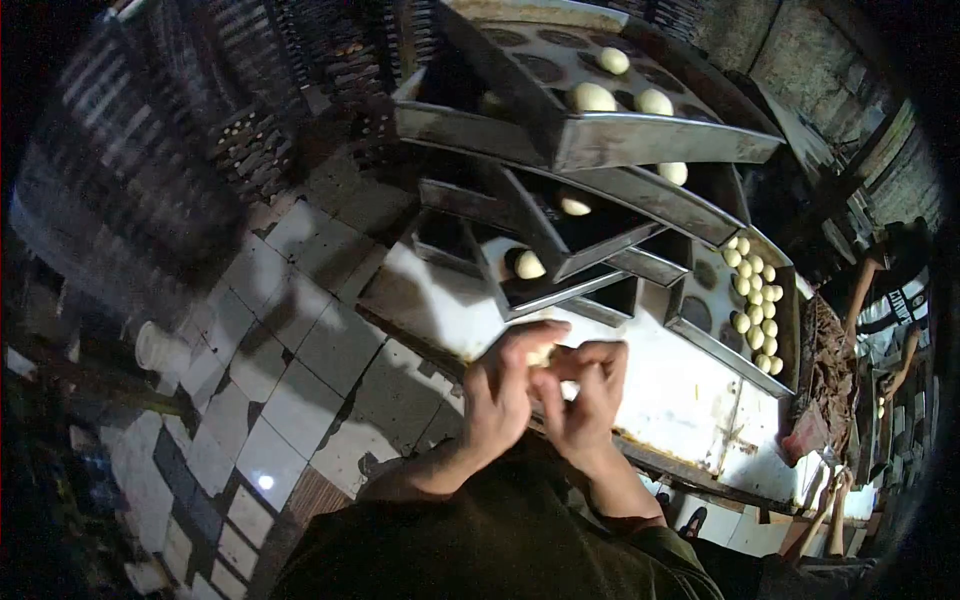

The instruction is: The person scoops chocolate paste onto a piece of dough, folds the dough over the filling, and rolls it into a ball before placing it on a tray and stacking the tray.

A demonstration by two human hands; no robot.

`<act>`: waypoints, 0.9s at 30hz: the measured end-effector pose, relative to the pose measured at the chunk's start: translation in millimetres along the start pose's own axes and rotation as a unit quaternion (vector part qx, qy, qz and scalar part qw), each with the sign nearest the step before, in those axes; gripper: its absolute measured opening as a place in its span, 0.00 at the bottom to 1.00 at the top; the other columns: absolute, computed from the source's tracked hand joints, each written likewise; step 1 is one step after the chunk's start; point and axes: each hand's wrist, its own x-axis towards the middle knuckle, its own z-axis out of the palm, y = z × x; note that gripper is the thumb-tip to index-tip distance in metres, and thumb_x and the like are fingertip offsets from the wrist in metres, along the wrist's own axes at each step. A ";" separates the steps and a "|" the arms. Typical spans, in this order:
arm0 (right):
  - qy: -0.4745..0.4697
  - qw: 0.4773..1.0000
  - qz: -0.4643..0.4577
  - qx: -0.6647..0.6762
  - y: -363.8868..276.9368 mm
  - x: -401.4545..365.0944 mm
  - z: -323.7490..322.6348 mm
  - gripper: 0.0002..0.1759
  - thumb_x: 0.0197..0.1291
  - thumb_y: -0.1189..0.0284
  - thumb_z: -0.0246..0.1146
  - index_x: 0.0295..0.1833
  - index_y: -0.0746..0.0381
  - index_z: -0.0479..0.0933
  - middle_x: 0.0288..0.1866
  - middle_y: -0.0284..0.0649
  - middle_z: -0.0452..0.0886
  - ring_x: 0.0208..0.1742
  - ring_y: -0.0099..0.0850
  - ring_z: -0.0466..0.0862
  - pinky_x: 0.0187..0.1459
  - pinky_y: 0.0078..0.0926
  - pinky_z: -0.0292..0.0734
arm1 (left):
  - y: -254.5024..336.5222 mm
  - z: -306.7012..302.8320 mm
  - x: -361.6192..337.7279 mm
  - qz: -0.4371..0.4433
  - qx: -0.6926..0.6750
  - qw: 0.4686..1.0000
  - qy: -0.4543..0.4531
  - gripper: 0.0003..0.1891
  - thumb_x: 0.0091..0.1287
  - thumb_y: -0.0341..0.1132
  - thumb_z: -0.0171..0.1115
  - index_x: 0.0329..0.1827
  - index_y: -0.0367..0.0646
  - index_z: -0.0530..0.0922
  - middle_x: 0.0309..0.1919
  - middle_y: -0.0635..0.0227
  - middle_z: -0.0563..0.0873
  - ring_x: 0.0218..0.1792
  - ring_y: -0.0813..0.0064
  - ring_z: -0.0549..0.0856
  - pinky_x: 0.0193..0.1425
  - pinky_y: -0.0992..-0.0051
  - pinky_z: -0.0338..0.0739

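Note:
My left hand (pixel 497 385) and my right hand (pixel 588 400) are close together in front of my body. Their fingers curl around a small pale dough ball (pixel 541 355), which shows only in part between them. Just beyond my hands, metal trays (pixel 660 142) are stacked crosswise on a white tabletop (pixel 668 400). A few dough balls (pixel 592 97) lie in the top tray, and single ones, such as the dough ball (pixel 529 264), show in the lower trays.
At the right, a tray (pixel 735 360) holds several dough balls (pixel 755 310) in a cluster. Brown crumpled material (pixel 825 370) lies past it. Other people's arms (pixel 835 512) show at the far right. A tiled floor (pixel 300 330) and a white bucket (pixel 160 345) are on the left.

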 end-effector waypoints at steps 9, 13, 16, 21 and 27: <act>0.065 0.986 -0.125 -0.090 27.2 10.7 -49.3 0.15 0.64 0.63 0.51 0.42 0.65 0.67 0.34 0.43 0.74 0.36 0.37 0.70 0.39 0.34 0.66 | 7.9 58.8 31.5 -0.125 -0.148 0.979 -0.058 0.29 0.74 0.49 0.27 0.52 0.34 0.73 0.44 0.60 0.81 0.40 0.75 0.81 0.46 0.77 0.76; 0.053 0.971 -0.121 -0.200 32.6 25.9 -48.6 0.28 0.48 0.72 0.67 0.55 0.59 0.64 0.53 0.47 0.69 0.54 0.44 0.69 0.52 0.42 0.66 | 5.7 42.2 46.5 -0.073 -0.202 0.931 -0.296 0.42 0.65 0.63 0.13 0.71 0.35 0.46 0.69 0.53 0.54 0.70 0.64 0.54 0.72 0.72 0.43; -0.137 0.981 -0.088 -0.109 4.3 88.1 -71.4 0.26 0.41 0.76 0.70 0.49 0.64 0.70 0.47 0.45 0.75 0.50 0.45 0.75 0.48 0.40 0.73 | -3.8 12.9 53.2 -0.049 -0.214 0.906 -0.363 0.42 0.65 0.64 0.21 0.71 0.37 0.35 0.72 0.58 0.44 0.72 0.65 0.48 0.72 0.69 0.39; -0.141 0.944 -0.043 -0.297 -57.5 233.3 -57.1 0.15 0.45 0.78 0.65 0.42 0.66 0.74 0.40 0.41 0.80 0.40 0.36 0.81 0.45 0.30 0.75 | 12.8 -60.2 93.2 -0.092 -0.237 0.797 -0.547 0.43 0.65 0.64 0.32 0.72 0.41 0.35 0.70 0.53 0.53 0.71 0.62 0.52 0.72 0.61 0.38; -0.339 0.876 0.027 -0.341 60.2 368.6 43.8 0.21 0.51 0.70 0.63 0.52 0.62 0.74 0.44 0.47 0.80 0.43 0.37 0.81 0.47 0.33 0.75 | 25.8 -99.9 112.3 -0.130 -0.187 0.779 -0.584 0.40 0.65 0.59 0.43 0.71 0.39 0.47 0.68 0.55 0.58 0.69 0.61 0.57 0.72 0.61 0.45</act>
